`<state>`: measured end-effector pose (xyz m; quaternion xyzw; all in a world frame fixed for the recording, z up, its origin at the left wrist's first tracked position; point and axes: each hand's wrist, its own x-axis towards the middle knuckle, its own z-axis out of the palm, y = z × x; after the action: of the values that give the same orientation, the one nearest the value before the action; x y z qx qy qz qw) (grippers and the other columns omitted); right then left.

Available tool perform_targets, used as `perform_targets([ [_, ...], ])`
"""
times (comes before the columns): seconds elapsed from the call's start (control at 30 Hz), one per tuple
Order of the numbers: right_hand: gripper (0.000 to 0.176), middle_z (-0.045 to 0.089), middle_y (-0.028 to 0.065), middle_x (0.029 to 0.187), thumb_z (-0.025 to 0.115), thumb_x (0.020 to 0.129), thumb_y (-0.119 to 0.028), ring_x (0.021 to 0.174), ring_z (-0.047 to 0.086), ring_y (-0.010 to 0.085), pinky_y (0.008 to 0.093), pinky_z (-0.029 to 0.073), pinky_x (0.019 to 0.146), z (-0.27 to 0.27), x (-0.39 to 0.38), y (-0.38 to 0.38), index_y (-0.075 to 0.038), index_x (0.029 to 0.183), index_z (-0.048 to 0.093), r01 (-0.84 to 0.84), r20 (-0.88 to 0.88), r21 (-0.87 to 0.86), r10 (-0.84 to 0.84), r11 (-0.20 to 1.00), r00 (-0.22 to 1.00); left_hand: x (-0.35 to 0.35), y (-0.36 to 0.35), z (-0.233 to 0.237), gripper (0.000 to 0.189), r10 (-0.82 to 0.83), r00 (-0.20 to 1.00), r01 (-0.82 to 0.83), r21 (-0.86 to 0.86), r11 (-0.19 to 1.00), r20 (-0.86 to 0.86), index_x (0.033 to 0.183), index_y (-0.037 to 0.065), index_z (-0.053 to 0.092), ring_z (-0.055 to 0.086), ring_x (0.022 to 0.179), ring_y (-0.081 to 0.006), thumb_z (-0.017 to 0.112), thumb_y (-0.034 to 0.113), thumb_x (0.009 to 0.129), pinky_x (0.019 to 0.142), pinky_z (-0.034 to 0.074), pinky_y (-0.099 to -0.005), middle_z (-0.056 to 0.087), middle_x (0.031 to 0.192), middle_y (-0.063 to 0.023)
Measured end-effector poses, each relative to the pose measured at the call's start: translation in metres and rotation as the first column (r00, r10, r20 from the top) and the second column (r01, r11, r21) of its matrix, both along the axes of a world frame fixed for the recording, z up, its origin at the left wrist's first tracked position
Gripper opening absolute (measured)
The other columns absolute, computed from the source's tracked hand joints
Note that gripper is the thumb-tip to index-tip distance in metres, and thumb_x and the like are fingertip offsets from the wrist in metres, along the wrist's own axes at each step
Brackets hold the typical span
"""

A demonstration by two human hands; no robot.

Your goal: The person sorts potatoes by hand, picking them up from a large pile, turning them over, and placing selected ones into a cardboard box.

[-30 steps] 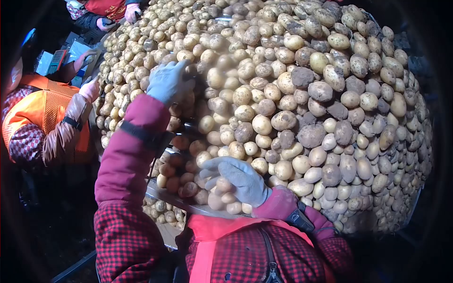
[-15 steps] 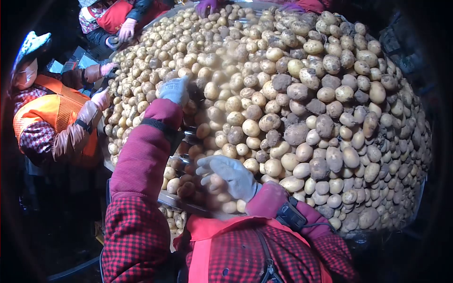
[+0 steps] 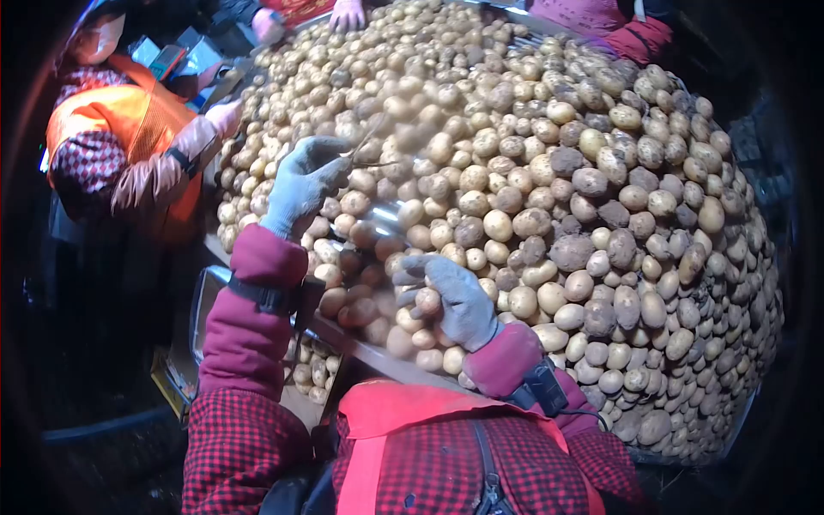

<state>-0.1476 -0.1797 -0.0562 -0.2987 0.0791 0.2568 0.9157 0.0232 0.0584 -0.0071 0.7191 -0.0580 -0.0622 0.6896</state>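
In the head view, at lower centre, the right hand closes its grip round a small potato at the near edge of the heap. The potato looks firm, dusty and apt to roll, so it is best cupped whole. Toward the upper left, the left hand lies on the heap; whether its grip holds anything cannot be told.

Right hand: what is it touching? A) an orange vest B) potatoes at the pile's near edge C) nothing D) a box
B: the gloved right hand rests on potatoes at the pile's near edge, fingers curled over them.
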Motion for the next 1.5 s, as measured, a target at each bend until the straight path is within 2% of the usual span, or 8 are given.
perform_targets([
  [0.57,0.038,0.060,0.0195,0.128,0.043,0.108,-0.015,0.099,0.063,0.0217,0.0257,0.054,0.077,-0.008,-0.012,0.009,0.002,0.142,0.050,0.094,0.334,-0.272,0.002,0.958,0.942,-0.345,0.043,-0.050,0.027,-0.064,0.744,0.177,0.104,0.979,-0.665,0.120,-0.002,0.066,0.062,0.097,-0.0110,0.070,0.004,0.093,0.088,0.051,-0.0277,0.069,0.106,-0.0043],
  [0.77,0.039,0.061,0.0160,0.128,0.042,0.109,-0.018,0.100,0.064,0.0217,0.0270,0.055,0.077,-0.010,-0.013,0.008,0.001,0.142,0.051,0.079,0.325,-0.266,0.012,0.961,0.946,-0.353,0.029,-0.085,0.057,-0.097,0.972,0.216,0.659,0.720,-0.214,0.142,0.003,0.056,0.054,0.134,-0.0309,0.071,0.011,0.087,0.114,0.041,-0.0402,0.058,0.141,-0.0212],
  [0.97,0.039,0.063,0.0135,0.127,0.043,0.110,-0.021,0.103,0.067,0.0229,0.0298,0.057,0.080,-0.013,-0.011,0.007,0.001,0.141,0.052,0.070,0.331,-0.258,0.020,0.964,0.943,-0.351,0.031,-0.064,0.044,-0.043,0.942,0.211,0.486,0.848,-0.334,0.136,0.003,0.061,0.064,0.117,-0.0263,0.066,0.012,0.094,0.101,0.050,-0.0370,0.066,0.128,-0.0173],
  [1.03,0.040,0.063,0.0186,0.132,0.044,0.106,-0.001,0.106,0.067,0.0204,0.0281,0.056,0.084,-0.023,-0.010,0.003,0.000,0.146,0.048,0.049,0.409,-0.228,0.050,0.972,0.911,-0.336,0.027,-0.047,0.038,-0.040,0.959,0.171,0.463,0.870,-0.279,0.133,0.003,0.065,0.068,0.107,-0.0226,0.064,0.010,0.096,0.095,0.053,-0.0345,0.071,0.120,-0.0146],
  [1.2,0.035,0.063,0.0159,0.127,0.044,0.110,-0.013,0.099,0.068,0.0184,0.0244,0.056,0.076,-0.016,-0.010,0.006,0.003,0.140,0.053,0.024,0.263,-0.142,0.015,0.990,0.965,-0.259,0.019,-0.013,0.038,0.099,0.973,-0.187,0.458,0.869,0.211,0.125,0.000,0.068,0.071,0.097,-0.0317,0.069,0.001,0.087,0.087,0.056,-0.0373,0.073,0.108,-0.0174],
  [1.37,0.047,0.066,0.0129,0.115,0.046,0.109,-0.037,0.085,0.065,0.0159,0.0259,0.055,0.069,-0.010,-0.004,0.006,-0.001,0.138,0.053,-0.068,-0.030,0.007,0.068,0.998,0.997,-0.128,-0.017,0.008,0.056,-0.359,0.749,-0.204,0.710,0.674,0.557,0.135,0.006,0.062,0.061,0.117,-0.0385,0.073,0.013,0.080,0.100,0.049,-0.0469,0.064,0.128,-0.0200],
  [1.47,0.046,0.066,0.0119,0.118,0.056,0.094,-0.017,0.094,0.066,0.0156,0.0260,0.054,0.075,-0.002,0.000,-0.003,-0.001,0.138,0.055,-0.070,0.311,-0.388,0.202,0.919,0.929,-0.060,-0.065,-0.002,0.066,-0.474,0.680,-0.279,0.795,0.539,0.560,0.142,0.017,0.056,0.053,0.127,-0.0400,0.073,0.018,0.078,0.103,0.045,-0.0511,0.056,0.140,-0.0171],
  [1.5,0.041,0.067,0.0107,0.116,0.056,0.098,-0.018,0.094,0.066,0.0156,0.0267,0.054,0.076,0.007,-0.001,-0.004,-0.002,0.135,0.057,-0.109,0.199,-0.288,0.171,0.951,0.965,-0.040,-0.082,-0.003,0.069,-0.527,0.624,-0.340,0.808,0.481,0.577,0.145,0.020,0.054,0.051,0.130,-0.0404,0.074,0.017,0.079,0.104,0.045,-0.0519,0.054,0.142,-0.0164],
])
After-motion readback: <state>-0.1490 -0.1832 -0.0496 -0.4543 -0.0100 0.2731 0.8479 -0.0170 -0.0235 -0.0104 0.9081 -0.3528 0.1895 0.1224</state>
